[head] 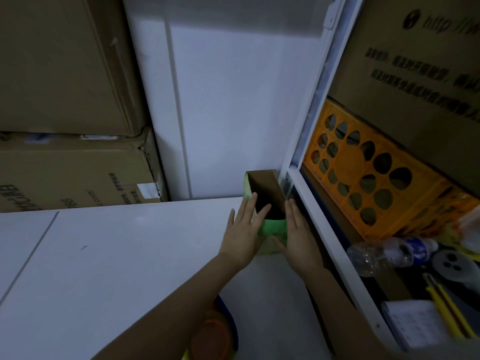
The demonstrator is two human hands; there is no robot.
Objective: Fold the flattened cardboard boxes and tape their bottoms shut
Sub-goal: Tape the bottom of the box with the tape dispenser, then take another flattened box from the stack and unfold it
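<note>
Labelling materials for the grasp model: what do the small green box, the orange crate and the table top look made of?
Small green box: printed cardboard, matt; raw brown board shows inside its open top.
Orange crate: moulded plastic, likely; uniform colour, round cut-out holes.
Table top: smooth white, faint sheen; laminate or painted board, cannot tell which.

I locate the box [274, 227] at the far right corner of the bench [117, 255], open top upward, just beside the rack upright [324, 216]; the left hand [246, 229] lies against its left wall, the right hand [298, 235] against its right wall; behind the bench's far left edge sit two stacked cartons [65, 100]; on the rack shelf to the right, a crate [363, 172] sits below a printed carton [415, 74], with bottles [376, 255] and a notepad [415, 326] nearer me.
</note>
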